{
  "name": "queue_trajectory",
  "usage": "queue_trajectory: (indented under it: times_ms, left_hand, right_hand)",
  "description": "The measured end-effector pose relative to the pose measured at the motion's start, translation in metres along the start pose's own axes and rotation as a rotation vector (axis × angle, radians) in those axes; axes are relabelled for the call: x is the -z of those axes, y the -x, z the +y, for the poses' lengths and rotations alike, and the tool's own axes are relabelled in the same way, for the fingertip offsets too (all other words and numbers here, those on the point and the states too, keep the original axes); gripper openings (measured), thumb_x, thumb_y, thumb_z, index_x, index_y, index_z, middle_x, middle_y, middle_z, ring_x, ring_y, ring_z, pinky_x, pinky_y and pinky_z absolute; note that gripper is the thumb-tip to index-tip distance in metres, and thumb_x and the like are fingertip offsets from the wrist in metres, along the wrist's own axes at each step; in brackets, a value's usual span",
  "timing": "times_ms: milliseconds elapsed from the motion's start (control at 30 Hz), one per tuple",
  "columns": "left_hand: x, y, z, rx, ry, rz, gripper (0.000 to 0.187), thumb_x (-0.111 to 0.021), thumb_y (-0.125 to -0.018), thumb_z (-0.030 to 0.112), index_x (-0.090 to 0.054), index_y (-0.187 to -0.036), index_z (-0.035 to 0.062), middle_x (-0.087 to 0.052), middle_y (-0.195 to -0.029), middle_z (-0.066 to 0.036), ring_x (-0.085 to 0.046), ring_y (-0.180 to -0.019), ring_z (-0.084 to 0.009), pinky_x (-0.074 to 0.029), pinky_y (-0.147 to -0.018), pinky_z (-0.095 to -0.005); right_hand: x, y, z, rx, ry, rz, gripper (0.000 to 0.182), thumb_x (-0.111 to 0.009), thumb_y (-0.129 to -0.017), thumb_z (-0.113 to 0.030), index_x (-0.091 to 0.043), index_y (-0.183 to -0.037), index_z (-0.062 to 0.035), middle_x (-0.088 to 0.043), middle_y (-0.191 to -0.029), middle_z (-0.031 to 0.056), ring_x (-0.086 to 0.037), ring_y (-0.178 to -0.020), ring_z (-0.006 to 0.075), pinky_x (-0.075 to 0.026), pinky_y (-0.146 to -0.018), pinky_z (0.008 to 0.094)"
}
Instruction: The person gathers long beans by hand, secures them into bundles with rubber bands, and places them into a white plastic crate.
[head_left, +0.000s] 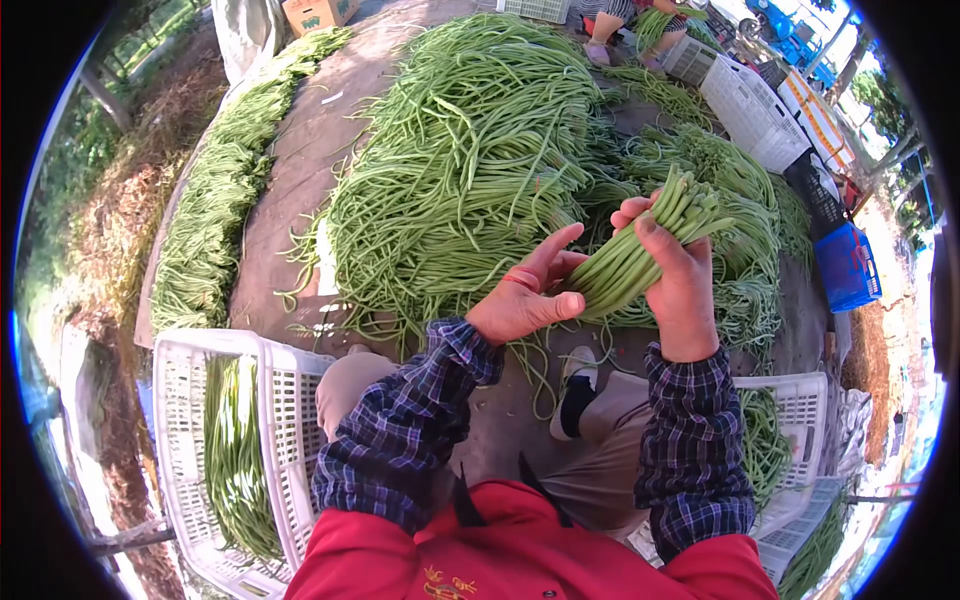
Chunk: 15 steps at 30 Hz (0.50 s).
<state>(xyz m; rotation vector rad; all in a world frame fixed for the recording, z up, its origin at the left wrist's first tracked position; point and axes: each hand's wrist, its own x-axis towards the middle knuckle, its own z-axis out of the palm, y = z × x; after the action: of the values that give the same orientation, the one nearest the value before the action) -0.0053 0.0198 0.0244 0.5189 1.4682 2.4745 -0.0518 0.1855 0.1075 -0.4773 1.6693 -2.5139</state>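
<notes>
A bundle of long green beans is held above the ground, its ends gathered at the upper right. My right hand is wrapped round the bundle near those ends, thumb on top. At the bundle's lower left is my left hand, its thumb and fingers apart, palm facing the beans; whether it touches them is hard to tell. Beyond both hands lies a large heap of long green beans, with a further pile to its right.
White crates with beans stand at my left and right. A long row of beans runs along the left. White crates and a blue crate line the right. Another person's legs show at the top.
</notes>
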Motion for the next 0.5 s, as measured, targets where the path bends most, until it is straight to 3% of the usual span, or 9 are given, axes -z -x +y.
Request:
queue_trajectory:
  times_ms: [67, 133, 167, 233, 267, 400, 500]
  left_hand:
    - [-0.004, -0.003, -0.003, 0.032, -0.039, -0.024, 0.097, -0.074, -0.072, 0.043, -0.017, -0.143, 0.0094, -0.04, -0.133, -0.013, -0.036, -0.125, -0.0218, -0.028, -0.105, -0.0384]
    - [-0.009, -0.008, -0.008, -0.101, -0.422, -0.001, 0.105, -0.081, -0.065, 0.035, -0.017, -0.142, 0.0066, -0.035, -0.136, -0.013, -0.032, -0.128, -0.0233, -0.027, -0.106, -0.0374]
    - [-0.012, -0.01, -0.013, -0.102, -0.42, -0.001, 0.105, -0.081, -0.065, 0.035, -0.017, -0.142, 0.0066, -0.035, -0.136, -0.013, -0.032, -0.128, -0.0233, -0.027, -0.106, -0.0374]
    - [-0.017, -0.013, -0.027, -0.294, -0.634, 0.124, 0.112, -0.087, -0.054, 0.035, -0.021, -0.139, 0.0032, -0.039, -0.128, -0.017, -0.038, -0.121, -0.0294, -0.033, -0.101, -0.0379]
    - [-0.021, -0.016, -0.029, -0.317, -0.599, 0.173, 0.114, -0.088, -0.05, 0.033, -0.023, -0.138, 0.0014, -0.039, -0.127, -0.018, -0.039, -0.12, -0.0314, -0.033, -0.101, -0.0388]
    - [-0.034, -0.016, -0.035, -0.359, -0.692, 0.293, 0.111, -0.088, -0.051, 0.03, -0.023, -0.137, 0.0011, -0.038, -0.128, -0.019, -0.04, -0.119, -0.0319, -0.033, -0.101, -0.0384]
    - [-0.04, -0.017, -0.047, -0.322, -0.564, 0.426, 0.101, -0.082, -0.059, 0.02, -0.022, -0.137, 0.0013, -0.044, -0.124, -0.018, -0.046, -0.114, -0.0293, -0.038, -0.097, -0.0366]
  right_hand:
    - [0.001, -0.002, 0.004, 0.0, 0.027, -0.009, 0.023, -0.064, -0.08, -0.006, -0.056, -0.101, -0.0011, -0.062, -0.089, 0.0061, -0.059, -0.083, 0.0151, -0.046, -0.076, 0.0286]
    - [0.0, -0.003, 0.006, -0.006, 0.051, 0.013, 0.018, -0.065, -0.081, -0.009, -0.059, -0.095, 0.0006, -0.061, -0.086, 0.0057, -0.059, -0.081, 0.0127, -0.046, -0.072, 0.0254]
    - [-0.002, -0.003, 0.006, -0.007, 0.053, 0.014, 0.018, -0.065, -0.081, -0.009, -0.059, -0.095, 0.0006, -0.061, -0.086, 0.0057, -0.059, -0.081, 0.0127, -0.046, -0.072, 0.0254]
    - [-0.004, -0.004, 0.007, -0.062, 0.03, 0.069, 0.019, -0.066, -0.082, -0.012, -0.059, -0.095, 0.0, -0.061, -0.085, 0.0056, -0.059, -0.079, 0.0128, -0.046, -0.071, 0.0255]
    - [-0.005, -0.005, 0.008, -0.081, 0.022, 0.08, 0.02, -0.067, -0.082, -0.014, -0.059, -0.095, -0.0006, -0.061, -0.085, 0.0054, -0.058, -0.077, 0.0122, -0.046, -0.068, 0.0251]
    - [-0.009, -0.008, 0.013, -0.096, 0.017, 0.067, 0.021, -0.067, -0.082, -0.016, -0.059, -0.096, -0.0009, -0.061, -0.085, 0.0054, -0.058, -0.075, 0.0117, -0.046, -0.067, 0.0247]
    - [-0.012, -0.01, 0.019, -0.102, 0.023, 0.128, 0.022, -0.067, -0.083, -0.017, -0.059, -0.096, -0.0012, -0.061, -0.084, 0.0054, -0.058, -0.075, 0.0113, -0.045, -0.066, 0.0246]
